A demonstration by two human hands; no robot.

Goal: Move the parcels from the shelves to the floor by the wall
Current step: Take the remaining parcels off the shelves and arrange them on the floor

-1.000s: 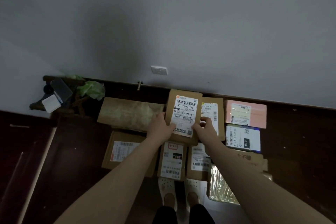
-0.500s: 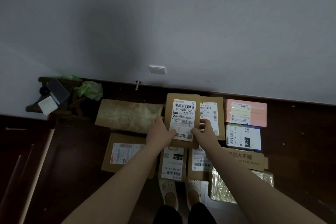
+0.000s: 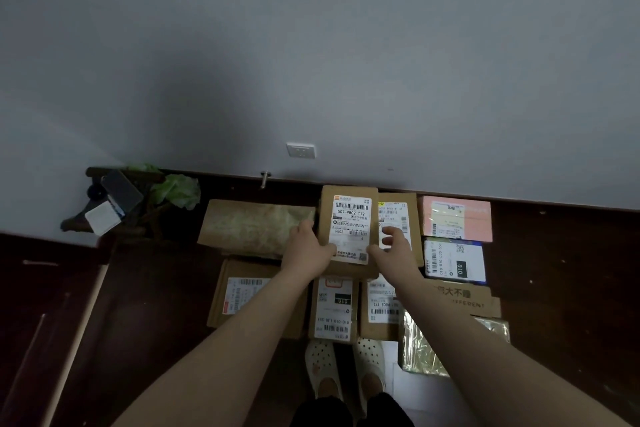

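Note:
A brown cardboard parcel (image 3: 349, 204) with a white barcode label lies flat among other parcels on the dark floor, its far end close to the wall's skirting. My left hand (image 3: 308, 250) grips its near left corner, thumb on the label. My right hand (image 3: 391, 248) holds the near right corner, with the fingers spread over the neighbouring labelled parcel (image 3: 398, 208). Around it lie a wide tan parcel (image 3: 256, 225), a pink box (image 3: 457, 218) and a blue-and-white box (image 3: 453, 260).
Nearer me lies a row of several labelled boxes (image 3: 334, 308), a printed carton (image 3: 464, 298) and a shiny packet (image 3: 419, 347). My feet in white clogs (image 3: 323, 364) stand just behind them. A cluttered low wooden stand (image 3: 114, 198) sits in the left corner, and a socket (image 3: 300, 150) is on the wall.
The brown parcel has moved slightly away from me toward the wall with both hands on it. My right fingers have spread a little.

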